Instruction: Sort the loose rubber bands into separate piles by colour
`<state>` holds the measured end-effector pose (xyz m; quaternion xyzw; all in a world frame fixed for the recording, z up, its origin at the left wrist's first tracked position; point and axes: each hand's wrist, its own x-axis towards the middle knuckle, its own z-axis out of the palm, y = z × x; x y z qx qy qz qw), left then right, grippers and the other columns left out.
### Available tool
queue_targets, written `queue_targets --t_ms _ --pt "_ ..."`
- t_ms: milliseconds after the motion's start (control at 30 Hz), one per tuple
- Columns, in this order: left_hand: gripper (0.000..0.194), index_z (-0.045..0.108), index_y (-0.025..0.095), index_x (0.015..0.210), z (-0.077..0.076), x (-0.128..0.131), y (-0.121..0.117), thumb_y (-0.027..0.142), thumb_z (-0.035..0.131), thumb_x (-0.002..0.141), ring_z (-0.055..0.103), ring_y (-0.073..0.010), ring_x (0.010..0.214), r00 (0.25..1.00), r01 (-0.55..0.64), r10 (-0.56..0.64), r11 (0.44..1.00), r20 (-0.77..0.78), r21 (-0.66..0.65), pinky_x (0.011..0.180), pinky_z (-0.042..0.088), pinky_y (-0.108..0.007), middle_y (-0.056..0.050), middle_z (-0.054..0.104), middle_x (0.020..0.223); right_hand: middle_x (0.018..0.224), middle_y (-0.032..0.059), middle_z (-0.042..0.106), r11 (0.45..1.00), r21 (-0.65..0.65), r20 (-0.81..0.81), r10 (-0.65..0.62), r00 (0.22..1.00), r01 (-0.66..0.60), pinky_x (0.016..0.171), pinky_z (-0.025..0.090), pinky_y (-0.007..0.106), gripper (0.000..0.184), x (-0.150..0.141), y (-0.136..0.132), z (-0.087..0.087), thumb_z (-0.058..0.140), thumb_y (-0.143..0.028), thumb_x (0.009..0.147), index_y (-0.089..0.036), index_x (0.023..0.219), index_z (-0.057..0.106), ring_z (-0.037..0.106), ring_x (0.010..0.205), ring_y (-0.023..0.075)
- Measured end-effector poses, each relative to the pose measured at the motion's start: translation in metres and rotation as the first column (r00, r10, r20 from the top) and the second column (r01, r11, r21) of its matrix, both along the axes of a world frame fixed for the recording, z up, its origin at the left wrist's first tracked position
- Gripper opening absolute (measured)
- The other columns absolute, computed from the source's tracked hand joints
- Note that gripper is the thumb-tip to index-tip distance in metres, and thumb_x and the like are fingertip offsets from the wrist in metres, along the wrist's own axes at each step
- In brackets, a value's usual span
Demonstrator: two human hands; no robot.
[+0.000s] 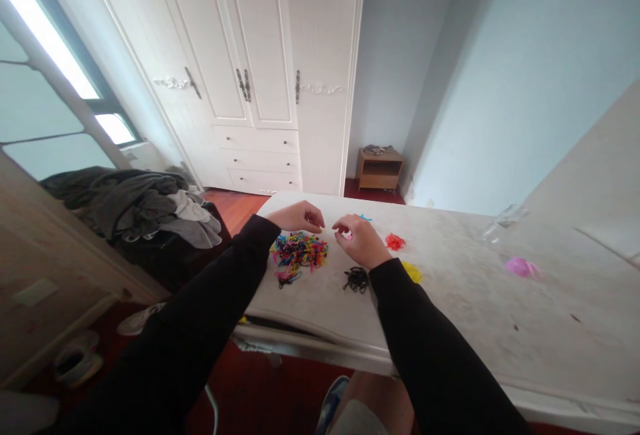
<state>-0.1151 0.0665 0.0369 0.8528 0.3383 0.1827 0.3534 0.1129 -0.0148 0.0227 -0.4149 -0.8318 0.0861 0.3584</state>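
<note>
Over the far left part of the table, my left hand (pixel 304 216) is closed in a pinch. A tiny pale yellowish thing shows at its fingertips, too small to name. Just below that hand lies a mixed pile of small coloured elastic bands (pixel 301 251). My right hand (pixel 361 240) is slightly to the right, its fingers bent and its thumb a little apart from them. Pink bands (pixel 349 237) show partly behind its fingers. Around it lie black bands (pixel 357 279), red bands (pixel 395 241), yellow bands (pixel 413 272) partly behind my sleeve, and a few blue bands (pixel 367 217).
The pale table (pixel 450 315) reaches far to the right, with a clear plastic container (pixel 504 221) and a pink bag-like item (pixel 523 267) on it. Heaped clothes (pixel 135 205) lie at left. A white wardrobe (pixel 260 41) and small wooden cabinet (pixel 380 169) stand behind.
</note>
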Motion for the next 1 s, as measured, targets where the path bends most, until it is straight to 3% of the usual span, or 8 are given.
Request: queue_targets --t_ms 333,567,767,1000 --pt "0.020 0.074 0.014 0.092 0.002 0.008 -0.007 0.022 0.083 0.076 0.072 -0.0130 0.071 0.976 0.105 -0.057 0.968 0.210 -0.227 0.069 0.055 -0.025 -0.005 0.078 0.078 0.084 0.0047 0.069 0.999 -0.037 -0.033 0.018 0.999 -0.019 0.077 0.046 0.031 0.009 0.000 0.001 -0.003 0.071 -0.013 0.082 -0.016 0.090 0.069 0.061 0.080 0.0172" --pt "0.020 0.073 0.013 0.085 0.001 0.013 -0.012 0.018 0.086 0.071 0.072 -0.0117 0.069 0.963 0.111 -0.047 0.966 0.266 -0.232 0.066 0.056 -0.022 -0.004 0.077 0.075 0.087 0.0071 0.075 0.996 -0.081 -0.051 0.041 0.998 -0.045 0.073 0.047 0.028 0.008 0.000 -0.001 0.000 0.074 -0.022 0.086 -0.015 0.089 0.071 0.066 0.079 0.0169" --pt "0.022 0.071 0.012 0.084 0.000 0.016 -0.015 0.018 0.087 0.070 0.074 -0.0132 0.073 0.948 0.062 0.004 0.979 0.319 -0.196 0.069 0.058 -0.024 -0.004 0.077 0.076 0.072 0.0016 0.072 0.988 -0.104 -0.150 0.093 0.984 -0.109 0.064 0.046 0.023 0.004 -0.002 -0.002 0.000 0.071 -0.016 0.085 -0.016 0.081 0.071 0.062 0.063 0.0111" --pt "0.020 0.070 0.011 0.087 0.004 0.015 -0.017 0.021 0.083 0.075 0.075 -0.0166 0.078 0.945 0.025 0.034 0.984 0.326 -0.176 0.074 0.059 -0.029 -0.007 0.078 0.079 0.074 0.0025 0.074 0.997 -0.058 -0.187 0.038 0.982 -0.050 0.069 0.046 0.025 0.012 -0.001 -0.002 0.003 0.064 -0.008 0.083 -0.016 0.082 0.073 0.063 0.066 0.0124"
